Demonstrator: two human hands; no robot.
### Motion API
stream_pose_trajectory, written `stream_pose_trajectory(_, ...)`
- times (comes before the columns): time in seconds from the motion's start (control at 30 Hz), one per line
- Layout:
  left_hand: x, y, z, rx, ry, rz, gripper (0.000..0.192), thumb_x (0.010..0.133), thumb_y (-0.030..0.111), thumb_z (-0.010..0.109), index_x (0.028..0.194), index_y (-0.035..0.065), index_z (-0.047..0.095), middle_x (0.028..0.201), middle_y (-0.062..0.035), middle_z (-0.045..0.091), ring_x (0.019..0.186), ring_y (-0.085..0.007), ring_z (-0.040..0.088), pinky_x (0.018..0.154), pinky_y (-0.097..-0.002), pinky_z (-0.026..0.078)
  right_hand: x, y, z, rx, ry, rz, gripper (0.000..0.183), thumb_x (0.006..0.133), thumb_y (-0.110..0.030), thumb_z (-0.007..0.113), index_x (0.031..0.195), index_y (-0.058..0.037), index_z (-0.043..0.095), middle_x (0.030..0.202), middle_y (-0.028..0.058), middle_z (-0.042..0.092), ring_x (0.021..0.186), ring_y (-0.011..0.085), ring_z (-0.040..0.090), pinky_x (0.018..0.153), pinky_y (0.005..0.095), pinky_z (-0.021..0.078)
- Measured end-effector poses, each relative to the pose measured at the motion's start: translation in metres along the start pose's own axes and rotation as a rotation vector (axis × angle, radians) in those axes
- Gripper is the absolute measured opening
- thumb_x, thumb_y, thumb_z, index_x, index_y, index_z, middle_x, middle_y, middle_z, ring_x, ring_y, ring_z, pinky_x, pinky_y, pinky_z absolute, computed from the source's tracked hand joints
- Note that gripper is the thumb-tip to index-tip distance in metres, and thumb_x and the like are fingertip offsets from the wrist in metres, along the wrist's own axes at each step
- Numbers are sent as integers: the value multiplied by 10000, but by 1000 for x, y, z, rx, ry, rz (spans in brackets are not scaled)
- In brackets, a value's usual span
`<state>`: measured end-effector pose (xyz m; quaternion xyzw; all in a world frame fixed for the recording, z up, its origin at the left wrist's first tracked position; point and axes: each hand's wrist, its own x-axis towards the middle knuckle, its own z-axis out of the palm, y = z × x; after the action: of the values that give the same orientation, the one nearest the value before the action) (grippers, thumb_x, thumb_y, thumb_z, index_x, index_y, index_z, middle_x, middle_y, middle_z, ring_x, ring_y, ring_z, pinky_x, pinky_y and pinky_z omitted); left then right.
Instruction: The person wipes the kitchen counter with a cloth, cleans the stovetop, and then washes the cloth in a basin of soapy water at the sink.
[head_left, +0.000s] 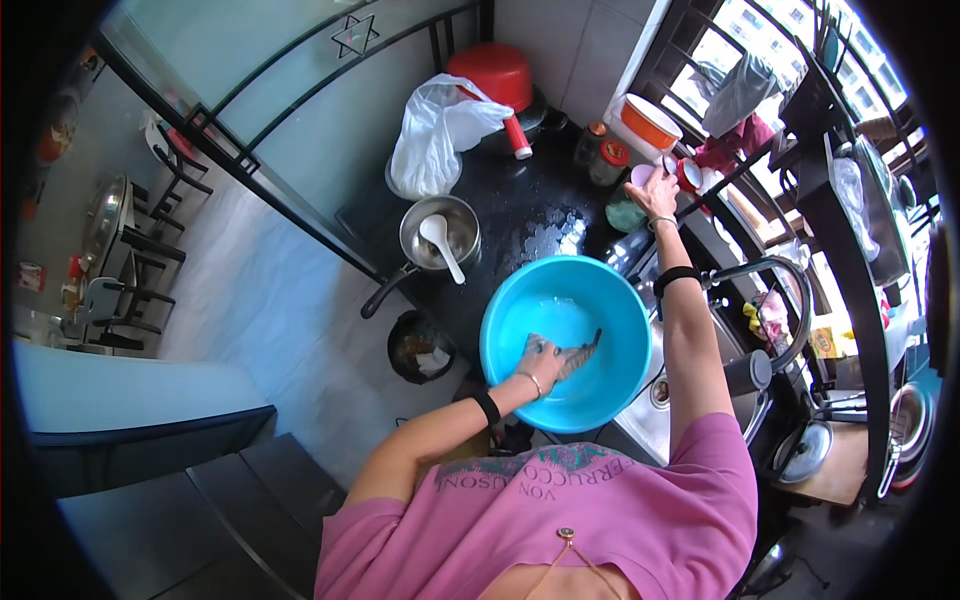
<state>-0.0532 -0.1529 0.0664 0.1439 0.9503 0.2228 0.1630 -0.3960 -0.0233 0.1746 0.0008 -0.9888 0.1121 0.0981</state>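
Observation:
A large turquoise plastic basin (517, 300) stands before me at the counter's edge, beside the sink. Inside it, my left hand (546, 366) grips a striped grey cloth (579, 360), part of which lies on the basin's floor. Beyond the basin, my right hand (655, 191) reaches to the windowsill and touches a small pinkish cup or lid (642, 175); whether the fingers hold it is unclear. Right beside that hand are a red container with a pale top (689, 175) and a green bundle (624, 211). A glass jar with a red lid (609, 163) stands left of it.
A saucepan (420, 214) with a white spoon (442, 244) sits left of the basin, its handle past the counter edge. Behind are a white plastic bag (431, 142) and a red pot (491, 75). Right are the sink (651, 420), a curved faucet (802, 300) and a black rack (855, 300).

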Motion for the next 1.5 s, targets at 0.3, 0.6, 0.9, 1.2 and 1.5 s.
stream_pose_trajectory(0.3,-10,-10,-52,-436,82,-141,329,635,238,672,849,29,537,1070,-166,449,960,-318,499,790,-414,420,-59,-7,-60,9,421,-279,741,527,-391,668,1148,-76,416,965,166,434,922,333,448,746,421,410)
stream_pose_trajectory(0.6,6,40,-119,-443,598,106,1258,497,409,783,1331,48,-88,1358,-280,-32,1265,-409,69,996,-483,182,-159,0,-150,399,367,-255,788,553,-472,653,1184,-51,441,956,160,435,900,284,426,738,368,396)
stream_pose_trajectory(0.9,-27,52,-129,-1797,416,282,1020,667,114,708,1357,152,-42,1231,-72,352,1052,-209,440,883,-295,392,-266,23,-173,1411,-179,268,624,649,-317,653,1138,11,447,893,100,524,812,150,517,689,227,393)
stream_pose_trajectory(1.2,-58,37,-104,-1812,278,-118,539,786,490,426,1189,133,416,1125,-76,506,1010,-243,506,743,-439,461,-310,20,-132,1173,-91,-44,480,725,-379,565,1022,-5,517,914,176,555,837,236,543,726,327,422)
stream_pose_trajectory(1.5,-86,19,-127,-1961,147,-587,549,723,560,424,1083,155,508,1030,-22,562,872,-241,562,444,-335,451,-306,9,-173,581,-139,-1005,681,577,-256,704,1190,-164,422,1076,143,413,985,313,444,766,378,426)
